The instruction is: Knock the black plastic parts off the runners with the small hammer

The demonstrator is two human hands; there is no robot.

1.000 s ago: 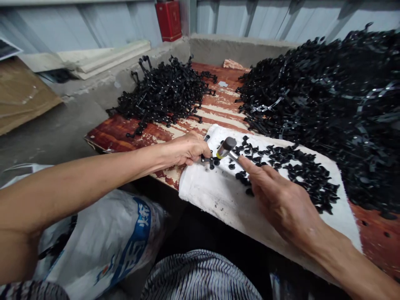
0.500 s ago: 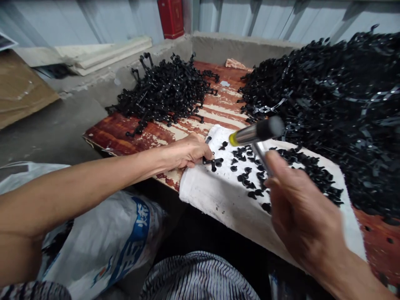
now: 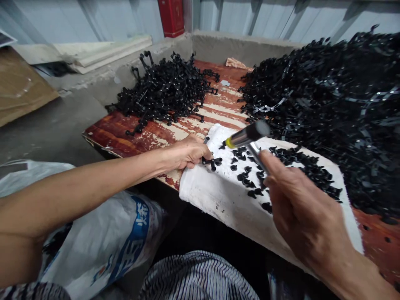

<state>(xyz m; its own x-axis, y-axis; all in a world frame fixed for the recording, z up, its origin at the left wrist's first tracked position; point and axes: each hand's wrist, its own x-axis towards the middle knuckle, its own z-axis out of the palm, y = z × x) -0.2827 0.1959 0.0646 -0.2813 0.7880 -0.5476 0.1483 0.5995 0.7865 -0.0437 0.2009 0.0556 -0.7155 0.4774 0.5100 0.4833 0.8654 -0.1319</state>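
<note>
My right hand is wrapped round the metal handle of a mallet with a black face and a yellow face. The mallet's head hangs over a white cloth, its yellow end pointing left. At the cloth's left edge, my left hand pinches a black jointed linkage piece against the surface; the fingers hide part of it. Small black knob-like parts lie scattered on the cloth between my hands. More of them form a denser heap on its right side.
A pile of black jointed pieces sits on the worn red board at the back left. A larger black heap fills the right. A white sack stands below my left arm; a red box is by the wall.
The mallet has moved slightly left and down, closer to my left hand. My left hand still pinches the linkage piece in nearly the same spot.
</note>
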